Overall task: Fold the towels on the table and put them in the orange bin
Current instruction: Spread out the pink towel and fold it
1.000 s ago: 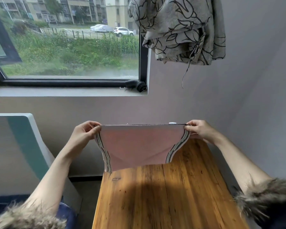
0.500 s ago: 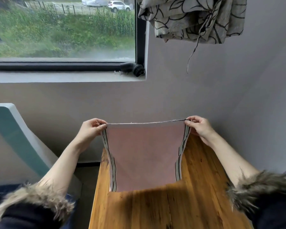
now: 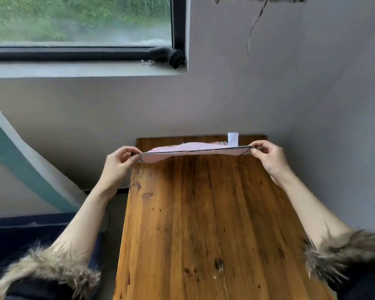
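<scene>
A pink towel [image 3: 195,150] with striped borders lies stretched almost flat at the far end of the wooden table [image 3: 204,213], seen nearly edge-on. My left hand [image 3: 119,161] pinches its left corner and my right hand [image 3: 266,156] pinches its right corner. A small white label [image 3: 233,139] sticks up from the towel near my right hand. The orange bin is not in view.
The table's far end meets a grey wall. A white and teal slanted panel [image 3: 20,161] stands left of the table. A window with a sill [image 3: 85,70] is above left, and a thin cord [image 3: 252,29] hangs down at the top right.
The towel hung down from my hands before; now both hands have lowered and moved it forward, so it lies nearly flat at the table's far end. The camera has tilted downward.
</scene>
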Tool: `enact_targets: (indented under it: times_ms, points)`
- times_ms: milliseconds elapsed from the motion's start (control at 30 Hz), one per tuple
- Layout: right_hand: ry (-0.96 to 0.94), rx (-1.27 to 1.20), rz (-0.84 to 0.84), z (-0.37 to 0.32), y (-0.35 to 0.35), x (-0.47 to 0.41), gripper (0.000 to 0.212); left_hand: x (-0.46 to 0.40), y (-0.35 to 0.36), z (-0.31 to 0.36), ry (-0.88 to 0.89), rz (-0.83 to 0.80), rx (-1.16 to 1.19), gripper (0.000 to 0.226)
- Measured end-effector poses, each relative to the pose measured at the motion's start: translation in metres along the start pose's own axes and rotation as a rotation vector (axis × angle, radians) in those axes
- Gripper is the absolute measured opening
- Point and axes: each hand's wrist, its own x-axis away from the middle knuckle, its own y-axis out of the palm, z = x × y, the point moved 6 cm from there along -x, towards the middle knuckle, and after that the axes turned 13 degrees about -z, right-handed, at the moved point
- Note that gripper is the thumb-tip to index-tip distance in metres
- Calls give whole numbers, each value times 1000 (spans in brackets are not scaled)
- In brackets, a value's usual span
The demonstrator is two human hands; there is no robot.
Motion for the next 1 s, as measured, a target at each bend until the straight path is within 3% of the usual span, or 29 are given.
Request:
enact_targets:
  times_ms: [167,367,500,733,1000]
  points:
    - [283,208,-125,96,34,50,9,50,36,-92,-281,-148,-97,12]
    - [643,299,-332,170,50,124,14,122,71,-161,-576,-363,-105,6]
    - [677,190,-267,178,45,147,13,146,85,-174,-680,-490,-68,10]
    - [565,191,-162,163,54,132,13,129,77,-163,-594,-410,-3,9]
    - [484,179,-91,163,58,73,16,69,63,-157,-444,-265,-89,9]
